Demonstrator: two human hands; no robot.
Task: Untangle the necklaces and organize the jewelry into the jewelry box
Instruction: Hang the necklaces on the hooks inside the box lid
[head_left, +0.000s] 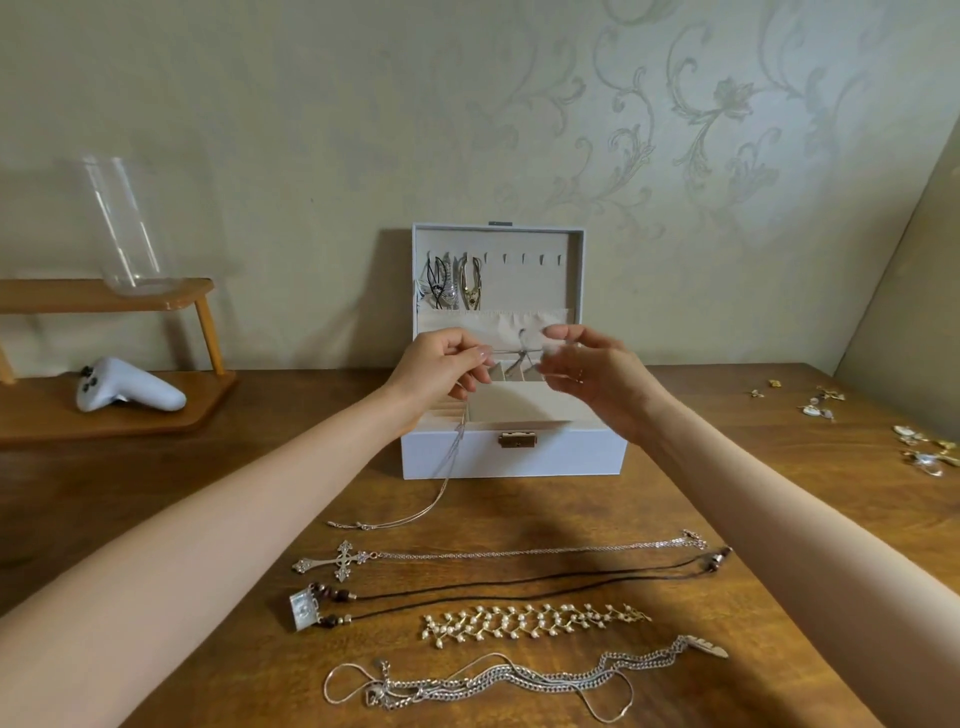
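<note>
A thin silver chain (448, 467) is held at frame centre, before the open jewelry box (519, 453). It is pinched by the left hand (441, 364) and by the right hand (587, 374), with a small pendant hanging between them. Its tail is draped down onto the surface (727, 499). Further necklaces (519, 621) are laid in rows at lower centre. Earrings (924, 452) are scattered at the right edge.

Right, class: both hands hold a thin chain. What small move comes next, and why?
Probably raise the thin silver chain to a free hook in the white jewelry box lid: left hand and right hand pinch it, its tail reaching the wooden table.
</note>
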